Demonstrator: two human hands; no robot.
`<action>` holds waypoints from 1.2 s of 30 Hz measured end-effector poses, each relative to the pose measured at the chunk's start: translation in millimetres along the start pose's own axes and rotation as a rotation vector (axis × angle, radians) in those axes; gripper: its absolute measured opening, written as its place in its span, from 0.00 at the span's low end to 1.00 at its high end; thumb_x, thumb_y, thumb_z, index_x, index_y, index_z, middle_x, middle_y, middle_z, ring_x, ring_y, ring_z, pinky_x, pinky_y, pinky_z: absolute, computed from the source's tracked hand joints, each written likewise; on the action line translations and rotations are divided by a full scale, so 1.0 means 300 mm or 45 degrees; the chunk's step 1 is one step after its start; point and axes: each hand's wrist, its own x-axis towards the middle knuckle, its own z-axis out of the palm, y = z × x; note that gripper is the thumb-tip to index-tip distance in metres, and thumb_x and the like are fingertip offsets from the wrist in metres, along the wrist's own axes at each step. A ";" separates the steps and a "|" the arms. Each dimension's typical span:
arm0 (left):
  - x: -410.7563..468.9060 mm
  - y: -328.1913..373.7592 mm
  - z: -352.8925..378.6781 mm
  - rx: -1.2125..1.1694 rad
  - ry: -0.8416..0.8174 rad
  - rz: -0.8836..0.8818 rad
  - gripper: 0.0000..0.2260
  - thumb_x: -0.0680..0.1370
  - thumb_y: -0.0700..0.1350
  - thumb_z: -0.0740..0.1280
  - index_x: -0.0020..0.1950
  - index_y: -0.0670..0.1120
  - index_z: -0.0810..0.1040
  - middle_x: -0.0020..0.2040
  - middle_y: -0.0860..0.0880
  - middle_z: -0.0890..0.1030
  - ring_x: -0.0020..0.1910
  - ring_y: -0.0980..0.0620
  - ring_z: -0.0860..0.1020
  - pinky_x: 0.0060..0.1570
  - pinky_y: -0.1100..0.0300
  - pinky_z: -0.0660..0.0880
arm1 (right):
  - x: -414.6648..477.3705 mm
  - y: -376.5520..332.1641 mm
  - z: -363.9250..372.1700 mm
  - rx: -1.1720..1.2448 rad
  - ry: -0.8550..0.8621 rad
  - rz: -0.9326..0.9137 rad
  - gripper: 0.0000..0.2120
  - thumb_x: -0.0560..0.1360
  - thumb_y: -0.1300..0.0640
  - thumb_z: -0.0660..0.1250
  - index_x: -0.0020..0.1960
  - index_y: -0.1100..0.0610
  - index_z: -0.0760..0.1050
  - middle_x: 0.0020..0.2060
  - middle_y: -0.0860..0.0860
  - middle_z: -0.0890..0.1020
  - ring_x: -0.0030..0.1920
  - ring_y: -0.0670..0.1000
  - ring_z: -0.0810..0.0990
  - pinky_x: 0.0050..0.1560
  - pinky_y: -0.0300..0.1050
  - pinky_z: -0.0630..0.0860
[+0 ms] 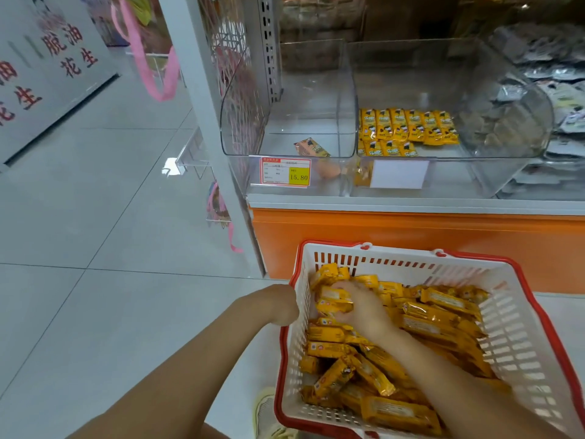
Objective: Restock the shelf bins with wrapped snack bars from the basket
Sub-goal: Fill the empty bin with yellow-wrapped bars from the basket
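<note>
Snack bars (pixel 424 315): heap beyond counting in the basket (pixel 522 343); one in the left bin (pixel 285 90), three rows in the right bin (pixel 506 106).
Bins: two, clear, side by side.
Left hand (pixel 278 307): grips the basket's left rim.
Right hand (pixel 357 307): inside the basket, fingers curled round several bars.

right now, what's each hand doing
Left hand: grips the red rim of the white plastic basket.
Right hand: closes on yellow wrapped snack bars in it.

One basket (pixel 519 337), two clear bins (pixel 285 90), two hands (pixel 357 308).
</note>
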 end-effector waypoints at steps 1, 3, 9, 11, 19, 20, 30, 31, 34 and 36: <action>0.003 0.001 -0.003 -0.011 0.018 -0.003 0.16 0.80 0.36 0.55 0.32 0.43 0.62 0.33 0.48 0.64 0.29 0.54 0.62 0.26 0.66 0.59 | -0.024 0.003 -0.040 0.237 0.025 0.068 0.23 0.72 0.58 0.73 0.64 0.46 0.72 0.63 0.47 0.73 0.54 0.47 0.75 0.45 0.31 0.73; -0.002 0.015 -0.016 -0.055 0.048 0.005 0.13 0.80 0.39 0.57 0.35 0.42 0.65 0.35 0.49 0.65 0.31 0.55 0.64 0.26 0.67 0.59 | -0.079 -0.001 -0.127 0.839 -0.021 0.265 0.17 0.73 0.61 0.72 0.60 0.48 0.75 0.59 0.46 0.75 0.53 0.47 0.77 0.48 0.40 0.80; -0.023 0.084 -0.052 -0.883 0.075 0.319 0.35 0.71 0.54 0.74 0.73 0.45 0.65 0.67 0.49 0.74 0.64 0.51 0.74 0.62 0.59 0.72 | -0.228 -0.017 -0.273 2.111 -0.313 0.447 0.17 0.71 0.60 0.71 0.59 0.56 0.78 0.45 0.57 0.85 0.42 0.56 0.82 0.28 0.38 0.79; -0.038 0.124 -0.063 -1.199 0.006 0.466 0.26 0.73 0.48 0.74 0.68 0.47 0.70 0.63 0.49 0.77 0.60 0.54 0.77 0.60 0.60 0.74 | -0.253 -0.033 -0.291 2.225 -0.377 0.386 0.24 0.65 0.59 0.76 0.61 0.58 0.78 0.49 0.60 0.83 0.39 0.55 0.83 0.27 0.38 0.79; -0.055 0.237 -0.108 -1.545 0.045 0.713 0.29 0.67 0.42 0.75 0.66 0.43 0.71 0.63 0.36 0.76 0.58 0.45 0.79 0.61 0.54 0.75 | -0.302 -0.030 -0.394 2.383 -0.450 0.144 0.37 0.50 0.64 0.85 0.59 0.60 0.81 0.58 0.68 0.78 0.42 0.58 0.84 0.34 0.43 0.82; -0.053 0.251 -0.110 -1.579 0.038 0.725 0.28 0.67 0.42 0.74 0.65 0.44 0.71 0.63 0.35 0.76 0.57 0.46 0.80 0.58 0.55 0.77 | -0.305 -0.026 -0.401 2.392 -0.464 0.143 0.37 0.52 0.64 0.85 0.60 0.61 0.80 0.59 0.69 0.77 0.43 0.58 0.84 0.34 0.43 0.82; -0.061 0.343 -0.169 -1.322 0.120 0.711 0.23 0.65 0.46 0.76 0.57 0.46 0.77 0.52 0.39 0.79 0.41 0.51 0.80 0.39 0.62 0.79 | -0.323 0.007 -0.498 2.287 -0.299 0.138 0.32 0.56 0.59 0.84 0.59 0.62 0.81 0.61 0.66 0.77 0.51 0.59 0.84 0.42 0.45 0.83; -0.062 0.354 -0.173 -1.316 0.117 0.711 0.20 0.66 0.44 0.76 0.56 0.46 0.78 0.49 0.41 0.79 0.37 0.53 0.80 0.39 0.62 0.79 | -0.326 0.011 -0.508 2.213 -0.278 0.137 0.28 0.63 0.57 0.80 0.61 0.62 0.79 0.61 0.65 0.78 0.55 0.60 0.82 0.46 0.47 0.83; -0.061 0.378 -0.188 -1.312 0.152 0.684 0.15 0.68 0.44 0.75 0.54 0.44 0.80 0.41 0.45 0.78 0.31 0.56 0.77 0.38 0.60 0.80 | -0.335 0.019 -0.528 1.976 -0.211 0.127 0.20 0.75 0.58 0.64 0.66 0.61 0.73 0.60 0.63 0.79 0.59 0.62 0.80 0.56 0.52 0.79; -0.063 0.392 -0.204 -1.292 0.159 0.670 0.12 0.68 0.46 0.75 0.49 0.45 0.81 0.41 0.46 0.79 0.31 0.56 0.76 0.40 0.56 0.81 | -0.343 0.015 -0.543 1.905 -0.165 0.091 0.18 0.76 0.59 0.62 0.65 0.60 0.74 0.58 0.62 0.81 0.56 0.63 0.81 0.56 0.52 0.80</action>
